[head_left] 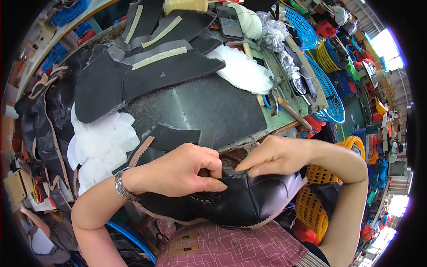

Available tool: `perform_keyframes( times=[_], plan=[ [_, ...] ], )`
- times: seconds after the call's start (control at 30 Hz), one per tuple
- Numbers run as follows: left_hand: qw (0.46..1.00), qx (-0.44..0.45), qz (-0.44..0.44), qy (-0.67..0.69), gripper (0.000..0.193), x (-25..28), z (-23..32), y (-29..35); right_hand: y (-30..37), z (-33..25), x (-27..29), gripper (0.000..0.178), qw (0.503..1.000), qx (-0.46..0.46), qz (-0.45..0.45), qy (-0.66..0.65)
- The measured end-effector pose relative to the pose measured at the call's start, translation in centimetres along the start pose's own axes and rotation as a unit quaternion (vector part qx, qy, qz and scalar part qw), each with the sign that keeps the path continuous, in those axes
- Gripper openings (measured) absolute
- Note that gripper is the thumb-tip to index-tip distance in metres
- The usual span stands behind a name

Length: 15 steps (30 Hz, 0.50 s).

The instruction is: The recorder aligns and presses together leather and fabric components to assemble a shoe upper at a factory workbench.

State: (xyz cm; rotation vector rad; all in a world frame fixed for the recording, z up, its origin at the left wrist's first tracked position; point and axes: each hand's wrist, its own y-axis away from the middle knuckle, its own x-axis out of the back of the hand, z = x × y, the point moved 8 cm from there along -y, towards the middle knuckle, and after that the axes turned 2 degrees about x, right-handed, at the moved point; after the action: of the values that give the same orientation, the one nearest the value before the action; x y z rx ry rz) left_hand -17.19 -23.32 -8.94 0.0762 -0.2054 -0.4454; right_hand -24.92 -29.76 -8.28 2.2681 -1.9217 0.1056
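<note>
A zigzag-edged black leather piece is being pinched at its top, near the middle, by the left hand and the right hand. A metal band is being worn behind the left hand. Dark pieces with pale strips, white pads, a hammer and a phone are being supported by the table.

Glossy black leather shows a pinkish-tan sawtooth edge, while a mauve apron carries a pattern of pale, overlapping rectangles. Charcoal panels bear cream strips; rounded sheets are white, the tabletop green, one latticed basket orange-yellow, a second basket blue, the wristband silver.
</note>
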Motion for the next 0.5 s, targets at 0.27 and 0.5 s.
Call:
perform_keyframes(
  times=[0.27,0.5],
  plan=[
    [1.0,0.012,0.006,-0.008,0.016,0.1,-0.5,0.0,-1.7,-0.4,-1.5,0.042,0.97,-0.035,0.037,0.237],
    [0.999,0.034,0.008,-0.008,0.021,-0.1,-1.3,0.4,-0.6,0.9,-0.5,0.027,0.999,0.011,0.038,0.034]
  ],
)
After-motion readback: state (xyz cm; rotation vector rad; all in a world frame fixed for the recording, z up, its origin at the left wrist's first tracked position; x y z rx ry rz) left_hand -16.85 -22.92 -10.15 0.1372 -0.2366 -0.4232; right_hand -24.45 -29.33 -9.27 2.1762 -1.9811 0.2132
